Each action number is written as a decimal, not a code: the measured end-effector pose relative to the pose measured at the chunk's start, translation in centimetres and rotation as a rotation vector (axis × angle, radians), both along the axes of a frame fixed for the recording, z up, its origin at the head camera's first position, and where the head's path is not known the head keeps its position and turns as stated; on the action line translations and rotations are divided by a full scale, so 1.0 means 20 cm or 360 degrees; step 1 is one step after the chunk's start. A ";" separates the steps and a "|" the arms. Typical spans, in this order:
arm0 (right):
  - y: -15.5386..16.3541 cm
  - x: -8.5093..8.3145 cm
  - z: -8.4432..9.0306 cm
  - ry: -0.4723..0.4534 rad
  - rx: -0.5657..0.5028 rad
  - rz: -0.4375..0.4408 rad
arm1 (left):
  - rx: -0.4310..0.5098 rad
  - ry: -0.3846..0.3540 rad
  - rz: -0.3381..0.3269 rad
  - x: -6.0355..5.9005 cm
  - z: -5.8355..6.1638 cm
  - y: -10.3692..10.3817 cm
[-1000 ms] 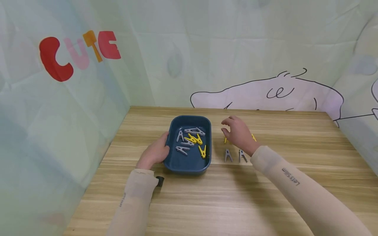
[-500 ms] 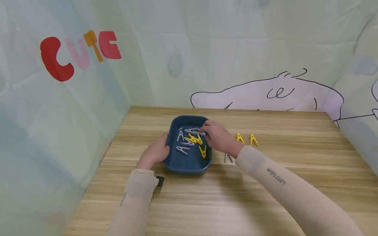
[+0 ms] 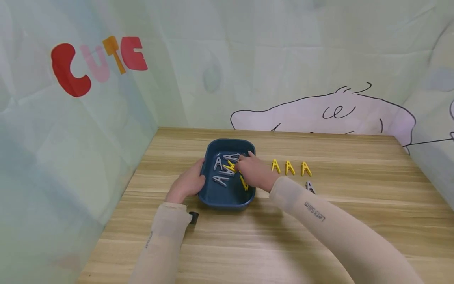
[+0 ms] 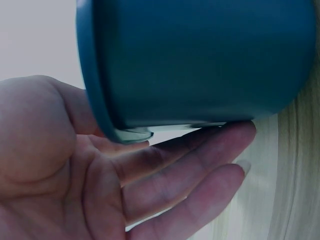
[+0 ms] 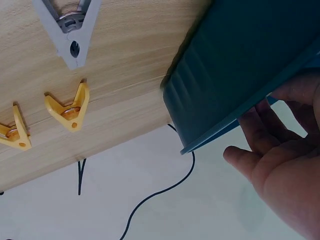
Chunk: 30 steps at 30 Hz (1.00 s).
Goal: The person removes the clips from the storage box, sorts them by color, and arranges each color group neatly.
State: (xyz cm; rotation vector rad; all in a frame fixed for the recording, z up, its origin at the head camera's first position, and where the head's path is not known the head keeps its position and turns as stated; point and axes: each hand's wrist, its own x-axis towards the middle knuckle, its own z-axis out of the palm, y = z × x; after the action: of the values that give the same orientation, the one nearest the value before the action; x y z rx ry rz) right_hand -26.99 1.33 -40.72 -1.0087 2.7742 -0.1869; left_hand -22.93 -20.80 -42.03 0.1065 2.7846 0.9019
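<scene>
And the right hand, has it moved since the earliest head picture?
Yes, leftward: in the head view the right hand was to the right of the blue tray, and now it reaches over the tray's right rim into it.

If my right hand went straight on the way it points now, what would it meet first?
Probably a yellow clip inside the blue bin, just left of the right hand in the head view; depth is unclear, so it might touch the bin itself first.

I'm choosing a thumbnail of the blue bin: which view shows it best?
Head: the blue bin appears nearly whole, including its inside. Both wrist views cut it off, showing mainly outer wall and rim.
</scene>
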 end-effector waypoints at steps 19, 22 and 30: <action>-0.04 0.02 -0.06 0.0073 0.0254 0.0077 | 0.0024 -0.0019 0.0021 0.00 0.01 0.00; -0.05 0.02 -0.07 0.0074 0.0267 0.0091 | 0.0026 -0.0011 0.0013 0.01 0.01 0.00; -0.07 0.04 -0.09 0.0077 0.0277 0.0080 | 0.0034 -0.0015 0.0016 0.01 0.01 0.00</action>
State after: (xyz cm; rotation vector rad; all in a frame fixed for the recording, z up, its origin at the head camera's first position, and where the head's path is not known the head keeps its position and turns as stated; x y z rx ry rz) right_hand -26.20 -0.15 -42.44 -1.0497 2.7462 0.0860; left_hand -22.81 -20.71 -41.82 0.0912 2.7702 0.9320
